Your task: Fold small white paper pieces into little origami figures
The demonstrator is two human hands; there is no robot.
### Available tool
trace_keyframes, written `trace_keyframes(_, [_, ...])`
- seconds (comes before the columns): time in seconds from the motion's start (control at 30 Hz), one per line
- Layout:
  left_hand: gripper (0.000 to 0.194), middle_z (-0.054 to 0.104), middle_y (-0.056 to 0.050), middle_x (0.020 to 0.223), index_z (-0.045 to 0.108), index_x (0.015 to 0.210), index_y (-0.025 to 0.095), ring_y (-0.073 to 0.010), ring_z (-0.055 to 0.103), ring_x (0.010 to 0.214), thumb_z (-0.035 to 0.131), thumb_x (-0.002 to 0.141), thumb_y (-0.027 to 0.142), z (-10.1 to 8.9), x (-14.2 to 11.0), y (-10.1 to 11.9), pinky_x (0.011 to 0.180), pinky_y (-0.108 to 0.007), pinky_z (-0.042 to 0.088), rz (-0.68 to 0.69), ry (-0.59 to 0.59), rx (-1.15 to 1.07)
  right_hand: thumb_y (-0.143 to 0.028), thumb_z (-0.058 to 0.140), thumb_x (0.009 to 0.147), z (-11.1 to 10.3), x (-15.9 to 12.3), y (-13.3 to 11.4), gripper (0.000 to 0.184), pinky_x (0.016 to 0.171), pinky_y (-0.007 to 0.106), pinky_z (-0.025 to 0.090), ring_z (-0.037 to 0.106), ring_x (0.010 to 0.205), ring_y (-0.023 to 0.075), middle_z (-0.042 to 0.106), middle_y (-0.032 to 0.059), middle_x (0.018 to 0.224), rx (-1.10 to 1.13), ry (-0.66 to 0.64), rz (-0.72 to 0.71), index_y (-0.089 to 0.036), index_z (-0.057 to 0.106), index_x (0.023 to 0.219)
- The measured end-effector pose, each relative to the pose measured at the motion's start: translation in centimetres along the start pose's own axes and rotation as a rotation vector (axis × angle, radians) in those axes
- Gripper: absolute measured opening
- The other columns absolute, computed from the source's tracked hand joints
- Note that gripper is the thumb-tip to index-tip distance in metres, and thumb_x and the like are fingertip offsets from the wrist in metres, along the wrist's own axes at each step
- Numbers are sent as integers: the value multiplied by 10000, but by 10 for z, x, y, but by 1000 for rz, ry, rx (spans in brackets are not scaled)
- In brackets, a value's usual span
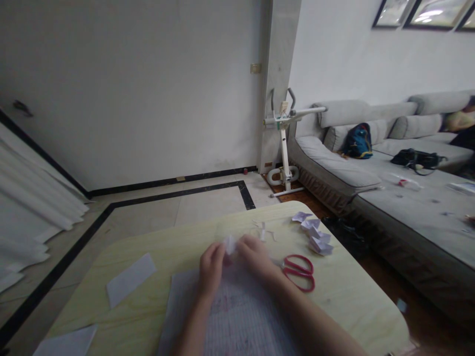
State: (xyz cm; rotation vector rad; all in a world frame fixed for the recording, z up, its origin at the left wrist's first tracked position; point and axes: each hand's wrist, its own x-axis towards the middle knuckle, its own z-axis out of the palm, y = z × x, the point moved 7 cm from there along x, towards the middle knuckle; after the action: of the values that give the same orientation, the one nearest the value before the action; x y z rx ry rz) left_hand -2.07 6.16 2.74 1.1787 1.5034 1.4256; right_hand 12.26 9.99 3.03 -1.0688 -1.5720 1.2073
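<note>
Both hands meet at the middle of a pale wooden table (345, 296). My left hand (211, 267) and my right hand (257, 256) pinch a small piece of white folded paper (229, 244) between their fingertips. The picture is blurred there, so the paper's exact shape is unclear. Under my forearms lies a sheet of lined paper (237, 316). Red-handled scissors (300, 272) lie just right of my right hand. Several small folded white paper pieces (317, 236) sit near the table's far right edge.
A white paper strip (129, 279) and another sheet (67, 342) lie on the table's left. Small paper scraps (264, 231) lie beyond my hands. A grey sofa (389, 183) with bags stands on the right, an exercise machine (284, 148) by the wall.
</note>
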Motion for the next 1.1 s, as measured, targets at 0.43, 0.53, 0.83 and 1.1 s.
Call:
trace_keyframes(0.43, [260, 661, -22, 653, 696, 749, 141, -196, 612, 650, 602, 750, 384, -5, 7, -7, 590, -260, 489, -5, 57, -35, -156, 645, 792, 11, -6, -10, 160, 623, 238, 414, 511, 699, 130, 573, 15, 872, -237, -7, -291, -201, 639, 945])
trace_keyframes(0.53, [259, 660, -25, 659, 685, 730, 145, -196, 609, 643, 594, 749, 386, -5, 7, -7, 587, -261, 490, -8, 55, -40, -169, 651, 796, 8, -6, -11, 127, 612, 236, 399, 500, 681, 128, 572, 3, 820, -249, 4, -270, -194, 637, 919])
trace_keyframes(0.83, [210, 647, -4, 644, 678, 703, 163, -186, 591, 649, 606, 742, 356, -4, 5, -2, 582, -241, 469, -8, 32, -38, -210, 670, 781, 7, -6, -6, 158, 585, 221, 399, 503, 664, 116, 568, -6, 818, -137, -14, -213, -185, 621, 930])
trace_keyframes(1.1, [230, 690, -28, 719, 703, 787, 151, -210, 631, 729, 597, 755, 352, -2, 6, -7, 646, -267, 493, -22, 21, -63, -244, 676, 781, 5, -6, -7, 168, 573, 223, 407, 518, 646, 120, 572, -13, 773, -114, 2, -158, -180, 619, 927])
